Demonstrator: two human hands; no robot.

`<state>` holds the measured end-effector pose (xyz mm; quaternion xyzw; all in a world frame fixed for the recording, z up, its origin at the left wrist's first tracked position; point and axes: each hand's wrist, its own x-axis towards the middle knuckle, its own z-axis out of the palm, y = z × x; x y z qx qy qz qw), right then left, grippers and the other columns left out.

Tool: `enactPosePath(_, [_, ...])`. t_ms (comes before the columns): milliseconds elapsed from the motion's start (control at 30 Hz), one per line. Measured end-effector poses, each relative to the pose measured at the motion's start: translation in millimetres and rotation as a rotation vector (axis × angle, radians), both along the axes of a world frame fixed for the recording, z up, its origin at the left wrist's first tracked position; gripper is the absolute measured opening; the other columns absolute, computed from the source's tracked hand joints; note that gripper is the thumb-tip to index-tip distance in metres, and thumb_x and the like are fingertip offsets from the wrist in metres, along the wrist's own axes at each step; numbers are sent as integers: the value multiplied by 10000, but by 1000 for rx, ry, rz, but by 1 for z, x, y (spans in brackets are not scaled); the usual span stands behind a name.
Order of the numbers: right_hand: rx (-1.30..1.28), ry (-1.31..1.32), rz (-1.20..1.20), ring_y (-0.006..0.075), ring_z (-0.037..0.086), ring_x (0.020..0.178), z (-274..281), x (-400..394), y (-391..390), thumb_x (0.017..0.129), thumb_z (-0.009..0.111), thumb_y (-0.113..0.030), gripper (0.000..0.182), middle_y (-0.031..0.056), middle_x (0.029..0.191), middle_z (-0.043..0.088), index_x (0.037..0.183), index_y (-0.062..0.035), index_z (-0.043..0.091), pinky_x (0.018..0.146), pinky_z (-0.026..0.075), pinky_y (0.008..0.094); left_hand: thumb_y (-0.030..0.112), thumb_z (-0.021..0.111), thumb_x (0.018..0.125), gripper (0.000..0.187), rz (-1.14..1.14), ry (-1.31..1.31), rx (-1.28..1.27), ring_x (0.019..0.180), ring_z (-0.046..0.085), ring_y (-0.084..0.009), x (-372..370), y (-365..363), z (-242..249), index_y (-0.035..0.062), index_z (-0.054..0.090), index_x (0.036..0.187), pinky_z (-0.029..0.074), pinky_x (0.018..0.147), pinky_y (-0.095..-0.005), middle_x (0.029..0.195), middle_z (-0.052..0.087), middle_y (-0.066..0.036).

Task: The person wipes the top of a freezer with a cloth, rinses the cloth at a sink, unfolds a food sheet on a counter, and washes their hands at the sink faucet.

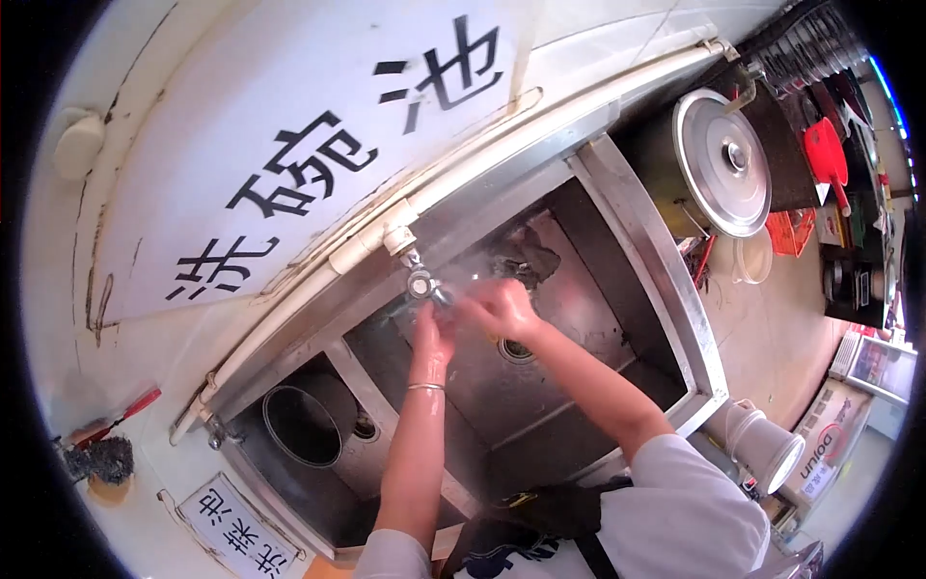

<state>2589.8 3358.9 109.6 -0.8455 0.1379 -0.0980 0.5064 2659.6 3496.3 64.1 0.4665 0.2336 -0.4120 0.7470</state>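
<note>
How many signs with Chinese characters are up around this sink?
2: a large sign above the faucet, and a smaller sign at the picture's lower left. More could be out of view.

On the large white sign (313, 135) across the upper left of the frame, we read 洗碗池 in bold black characters. At the lower left, a smaller white sign (237, 526) shows us 洗菜池, also black. Red lettering on the carton (828, 439) at the lower right seems to be "DOJun", though we find it too small to be sure.
</note>
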Motion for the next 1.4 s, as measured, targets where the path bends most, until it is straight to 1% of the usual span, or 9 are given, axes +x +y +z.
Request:
enactPosePath(167, [-18, 257, 491, 310, 552, 772, -45, -73, -14, 697, 625, -338, 268, 142, 736, 579, 752, -76, 606, 700, 431, 409, 261, 409, 853, 399, 46, 54, -400, 1118, 402, -306, 3, 6, -9, -9, 422, 1147, 275, 977, -451, 1195, 440, -145])
enactPosePath(233, [-79, 198, -145, 259, 562, 858, -55, -81, -22, 663, 687, -223, 316, 128, 870, 587, 895, -37, 579, 760, 433, 365, 257, 409, 853, 397, 102, 104, -433, 1112, 409, -302, -9, 3, 7, -11, 424, 1145, 284, 971, -454, 1189, 444, -147])
enactPosePath(400, [394, 143, 110, 198, 541, 943, -37, -32, -9, 704, 618, -109, 369, 124, 979, 577, 1051, -17, 531, 791, 436, 337, 233, 474, 807, 418, 14, 11, -377, 1088, 440, -270, -16, 3, 11, 1, 429, 1152, 314, 956, -431, 1165, 471, -126])
enactPosePath(600, [955, 8, -215, 101, 511, 734, -30, 3, 6, 821, 421, -138, 211, 39, 799, 555, 938, -21, 552, 650, 428, 239, 320, 486, 784, 469, -129, 225, -234, 1063, 460, -288, 3, 25, 18, 35, 432, 1152, 344, 920, -474, 1176, 461, -134])
enactPosePath(733, [303, -176, 12, 224, 492, 864, -84, 1, 50, 849, 361, -183, 263, 110, 951, 534, 1019, -42, 503, 756, 413, 379, 440, 390, 816, 542, -416, -59, -289, 1079, 403, -412, 1, 16, 1, 33, 413, 1173, 325, 918, -516, 1204, 425, -175])
enactPosePath(800, [264, 237, 26, 261, 472, 1002, -41, -5, 59, 850, 371, -225, 333, 134, 1061, 519, 1139, -85, 459, 903, 351, 372, 434, 230, 853, 545, -438, -32, -526, 1089, 378, -415, -3, 5, 7, 51, 373, 1213, 302, 923, -531, 1229, 394, -184])
enactPosePath(1000, [-36, 137, -8, 323, 500, 965, 10, 7, 1, 754, 491, -126, 285, 157, 970, 543, 1025, -47, 526, 835, 405, 366, 521, 467, 771, 632, -359, -58, -382, 1056, 414, -221, -16, 21, 14, 164, 292, 1263, 409, 804, -370, 1196, 408, -35])
enactPosePath(1133, [435, -490, -118, 248, 496, 1005, 83, -12, 1, 719, 397, -11, 489, 152, 1035, 509, 1206, -49, 378, 853, 386, 331, 506, 468, 775, 622, -453, -171, -234, 1050, 419, -219, -32, -2, 42, 157, 297, 1259, 411, 803, -368, 1192, 412, -40])
enactPosePath(1400, [196, -95, -158, 188, 507, 916, 108, -41, 52, 823, 411, -83, 365, 118, 1028, 515, 1185, -42, 420, 837, 390, 313, 477, 470, 781, 602, -557, -289, -151, 1039, 428, -215, -63, -18, 72, 142, 306, 1253, 414, 801, -365, 1184, 420, -48])
